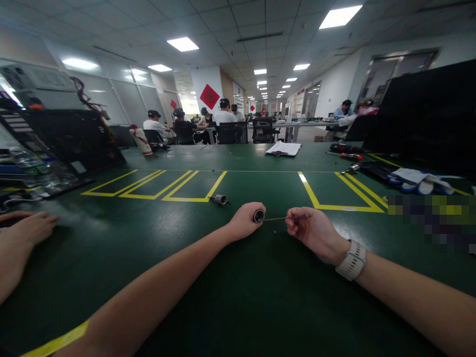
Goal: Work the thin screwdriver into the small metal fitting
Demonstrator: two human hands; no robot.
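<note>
Your left hand: grip curled tight round a small dark cylindrical part, open end facing R. Your right hand: fingers pinched together on a thin rod-like tool, tip at the part's mouth. Both low over the tabletop, centre. Tool handle hidden in fist; type unclear. Second similar part lies apart, by yellow tape lines. Another person's hand flat at L edge. Blurred patch far R. Green mat, open-plan room, seated workers at rear.
</note>
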